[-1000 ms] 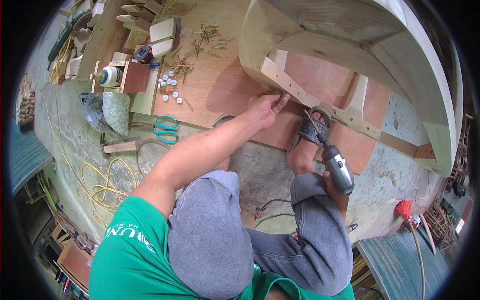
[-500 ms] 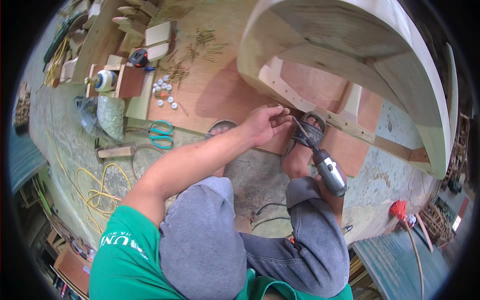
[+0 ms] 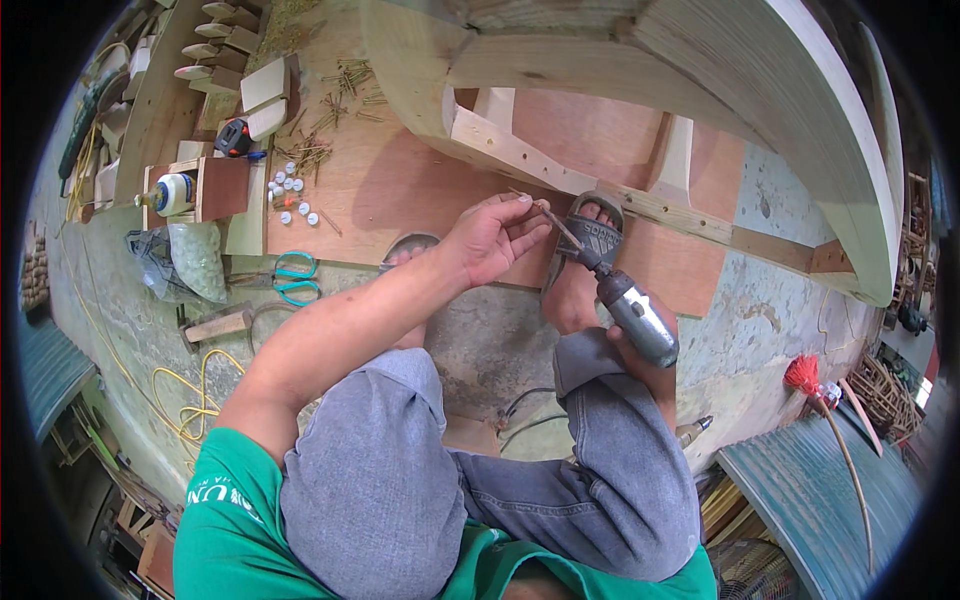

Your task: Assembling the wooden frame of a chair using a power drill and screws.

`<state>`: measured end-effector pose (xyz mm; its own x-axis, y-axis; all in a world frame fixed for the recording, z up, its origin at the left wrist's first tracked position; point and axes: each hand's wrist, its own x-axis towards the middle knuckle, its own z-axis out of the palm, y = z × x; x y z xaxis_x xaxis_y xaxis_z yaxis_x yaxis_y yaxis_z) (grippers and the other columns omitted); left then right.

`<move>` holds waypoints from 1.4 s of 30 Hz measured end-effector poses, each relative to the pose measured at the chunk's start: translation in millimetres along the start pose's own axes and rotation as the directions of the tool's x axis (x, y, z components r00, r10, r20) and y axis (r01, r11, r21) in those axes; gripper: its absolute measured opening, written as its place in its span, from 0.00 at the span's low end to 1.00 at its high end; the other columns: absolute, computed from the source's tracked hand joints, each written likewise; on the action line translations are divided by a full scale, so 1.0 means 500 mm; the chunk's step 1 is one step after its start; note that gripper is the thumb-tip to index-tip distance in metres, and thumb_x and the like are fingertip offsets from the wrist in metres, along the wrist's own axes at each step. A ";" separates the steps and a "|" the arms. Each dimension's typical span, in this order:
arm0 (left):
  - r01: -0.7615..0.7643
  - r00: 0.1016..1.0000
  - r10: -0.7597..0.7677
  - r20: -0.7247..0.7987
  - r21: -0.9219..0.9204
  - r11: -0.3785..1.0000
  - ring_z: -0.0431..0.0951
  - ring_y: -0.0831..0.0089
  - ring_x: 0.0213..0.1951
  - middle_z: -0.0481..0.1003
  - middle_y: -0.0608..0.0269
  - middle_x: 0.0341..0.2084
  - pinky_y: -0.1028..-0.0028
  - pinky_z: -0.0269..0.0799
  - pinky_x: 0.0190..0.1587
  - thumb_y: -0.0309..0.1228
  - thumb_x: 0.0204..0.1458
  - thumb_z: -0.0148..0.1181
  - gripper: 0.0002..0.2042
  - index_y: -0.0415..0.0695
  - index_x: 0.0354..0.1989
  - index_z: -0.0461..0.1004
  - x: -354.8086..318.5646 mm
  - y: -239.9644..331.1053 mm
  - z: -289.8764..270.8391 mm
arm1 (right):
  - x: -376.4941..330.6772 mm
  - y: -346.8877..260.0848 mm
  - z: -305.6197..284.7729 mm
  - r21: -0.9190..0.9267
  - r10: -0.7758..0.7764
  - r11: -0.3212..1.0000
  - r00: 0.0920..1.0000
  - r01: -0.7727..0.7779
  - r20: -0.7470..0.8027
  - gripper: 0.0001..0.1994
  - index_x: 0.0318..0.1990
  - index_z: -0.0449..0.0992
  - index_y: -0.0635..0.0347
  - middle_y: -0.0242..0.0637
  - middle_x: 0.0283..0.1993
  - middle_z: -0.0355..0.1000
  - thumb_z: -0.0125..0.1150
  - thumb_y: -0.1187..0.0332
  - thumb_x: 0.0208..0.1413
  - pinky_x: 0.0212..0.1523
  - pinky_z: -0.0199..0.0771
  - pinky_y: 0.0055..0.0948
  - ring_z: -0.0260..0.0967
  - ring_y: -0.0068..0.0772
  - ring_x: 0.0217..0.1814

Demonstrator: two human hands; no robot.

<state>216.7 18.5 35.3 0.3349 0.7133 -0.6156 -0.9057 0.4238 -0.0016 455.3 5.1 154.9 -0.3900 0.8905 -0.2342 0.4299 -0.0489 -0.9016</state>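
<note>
My left hand pinches a thin screw between thumb and fingertips, just above the plywood board. My right hand grips a grey and black power driver. Its long bit slants up to the left, and its tip is at or very near the screw's head; I cannot tell whether they touch. Beyond my hands runs a pale wooden rail with a row of drilled holes, part of a large curved wooden frame. My sandalled foot is beside the rail.
Loose screws and white round caps lie on the plywood. To the left are a tape measure, glue bottle, plastic bag, teal-handled scissors, hammer and yellow cord.
My view has shifted, so the frame and board sit further left. The driver bit has come up to the left hand's fingertips, where the screw now points away from me.
</note>
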 end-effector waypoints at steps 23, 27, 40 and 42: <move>-0.108 0.994 0.105 0.026 0.177 0.978 0.79 0.64 0.42 0.75 0.55 0.36 0.69 0.80 0.45 0.23 0.59 0.47 0.03 0.40 0.39 0.67 0.039 0.008 0.060 | 0.006 0.021 -0.014 0.187 0.107 0.978 0.992 -0.094 -0.061 0.13 0.40 0.74 0.65 0.33 0.32 0.73 0.66 0.68 0.50 0.37 0.67 0.23 0.68 0.21 0.35; -0.105 0.994 0.105 0.008 0.168 0.980 0.79 0.65 0.40 0.76 0.55 0.36 0.69 0.80 0.44 0.22 0.59 0.47 0.03 0.40 0.39 0.67 0.048 0.004 0.063 | 0.006 -0.008 -0.019 0.334 0.276 0.912 0.959 -0.239 -0.070 0.14 0.43 0.74 0.65 0.32 0.35 0.74 0.66 0.68 0.51 0.39 0.68 0.23 0.69 0.22 0.37; -0.103 0.995 0.104 0.005 0.188 0.977 0.79 0.65 0.38 0.76 0.55 0.33 0.70 0.81 0.42 0.22 0.58 0.48 0.02 0.39 0.37 0.67 0.046 0.007 0.054 | 0.036 0.002 -0.043 -0.116 -0.089 0.988 0.992 0.099 0.087 0.14 0.34 0.73 0.67 0.42 0.32 0.72 0.69 0.71 0.40 0.34 0.69 0.29 0.72 0.37 0.33; -0.099 0.995 0.099 0.010 0.190 0.977 0.80 0.64 0.38 0.76 0.55 0.33 0.70 0.81 0.42 0.22 0.58 0.48 0.02 0.39 0.37 0.67 0.049 0.007 0.060 | 0.037 -0.002 -0.044 -0.151 -0.096 0.982 0.990 0.111 0.103 0.14 0.34 0.73 0.67 0.43 0.32 0.72 0.69 0.71 0.40 0.34 0.69 0.29 0.72 0.37 0.33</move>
<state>229.3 54.2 43.9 0.2463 0.7575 -0.6046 -0.8685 0.4494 0.2091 465.7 31.8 159.6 -0.5116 0.8395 -0.1829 0.5018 0.1191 -0.8568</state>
